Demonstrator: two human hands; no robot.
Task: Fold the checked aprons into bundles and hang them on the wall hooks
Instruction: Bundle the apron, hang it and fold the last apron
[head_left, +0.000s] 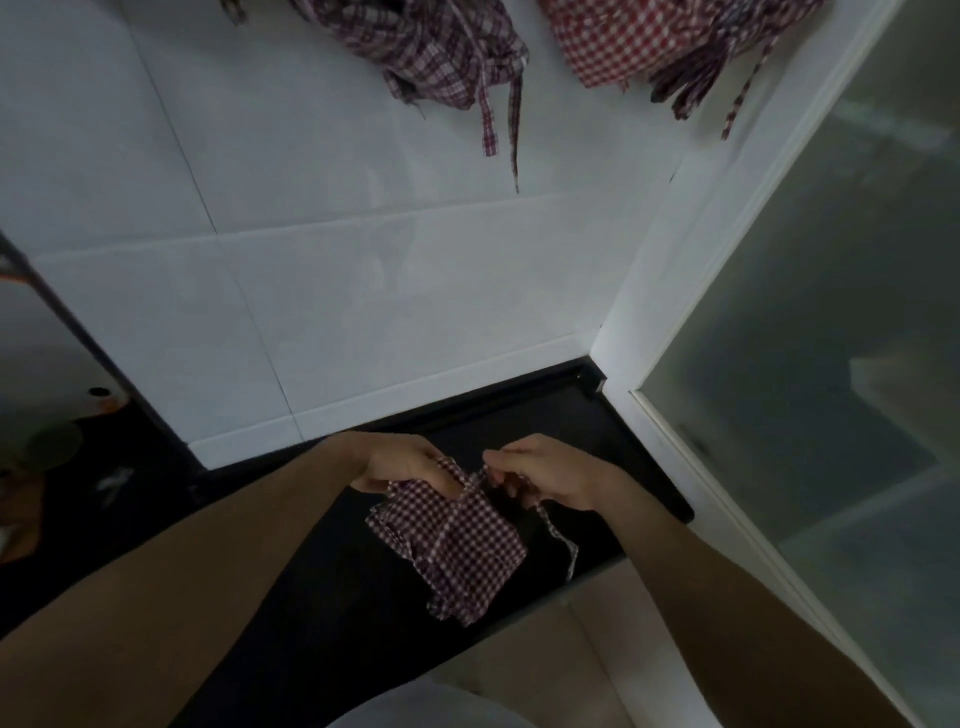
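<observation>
Both bare forearms reach forward, left hand (400, 462) and right hand (545, 473) close together, fingers curled.

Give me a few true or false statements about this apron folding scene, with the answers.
1. Both hands hold the folded apron. True: left hand, right hand.
2. The apron lies over a white counter. False: the counter is black.
3. Two checked bundles hang on the wall above. True.
4. The right hand is empty. False: it pinches the apron's strap.
5. The wall is tiled in white. True.
</observation>
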